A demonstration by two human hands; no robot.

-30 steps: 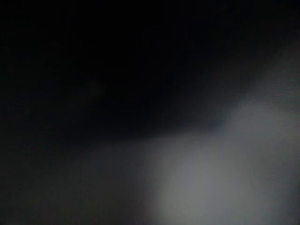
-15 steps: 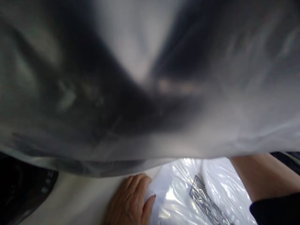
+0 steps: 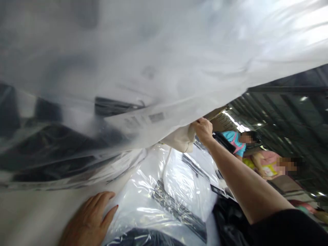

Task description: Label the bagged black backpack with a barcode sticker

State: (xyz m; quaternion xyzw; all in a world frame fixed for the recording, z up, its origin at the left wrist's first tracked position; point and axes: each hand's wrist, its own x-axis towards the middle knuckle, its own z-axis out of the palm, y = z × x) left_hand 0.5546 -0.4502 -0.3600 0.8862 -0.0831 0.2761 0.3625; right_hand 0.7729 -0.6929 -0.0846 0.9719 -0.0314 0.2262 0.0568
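A large sheet of clear plastic (image 3: 159, 68), a bag with printed labels, hangs across the upper part of the view, close to the camera. My right hand (image 3: 203, 130) reaches forward and is closed on its far edge, holding it up. My left hand (image 3: 88, 220) lies flat with fingers apart at the bottom left, pressing on the pale table surface at the edge of a plastic-wrapped white garment (image 3: 164, 201) with a dark printed label. More wrapped packets (image 3: 189, 171) lie beyond it.
Two other people (image 3: 238, 141) are at the far right, one in a blue top, one in pink (image 3: 266, 165). Dark bagged items (image 3: 230, 222) sit at the bottom right. A metal roof with lights (image 3: 287, 112) shows at the right.
The view was dark, then the plastic sheet rose off the camera. My right arm has stretched forward and up with the sheet's edge; my left hand stays flat on the table.
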